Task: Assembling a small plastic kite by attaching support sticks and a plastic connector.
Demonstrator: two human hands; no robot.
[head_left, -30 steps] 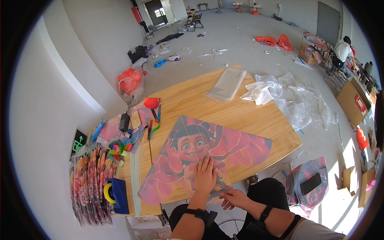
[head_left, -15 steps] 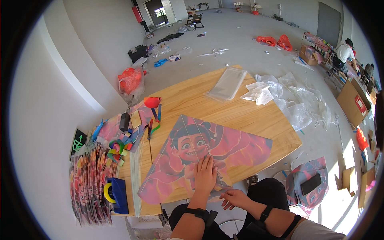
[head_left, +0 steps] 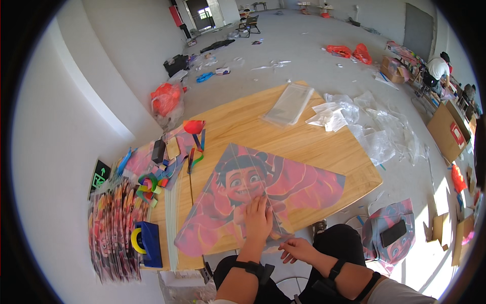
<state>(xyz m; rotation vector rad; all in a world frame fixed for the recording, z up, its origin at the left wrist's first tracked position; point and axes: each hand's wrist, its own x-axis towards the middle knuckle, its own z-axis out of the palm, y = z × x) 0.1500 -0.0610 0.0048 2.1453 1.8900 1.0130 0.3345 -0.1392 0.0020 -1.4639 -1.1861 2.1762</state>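
Note:
A large kite, printed with a cartoon child amid red and pink flames, lies spread over the near part of the wooden table. Thin straight lines run down it from its top corner. My left hand rests on the kite's middle, below the printed face, fingers stretched out. At the kite's lower edge, my right hand has its thumb and forefinger pinched together, the other fingers curled. What sits between those fingertips is too small to make out.
Left on the table are pale thin rods, a blue tape dispenser, coloured ribbons and a black box. Folded printed kites hang beside it. Clear bags lie farther back. A phone rests on printed fabric at right.
The whole view has shifted slightly. My left hand stays on the kite and my right hand at its lower edge, with barely any movement.

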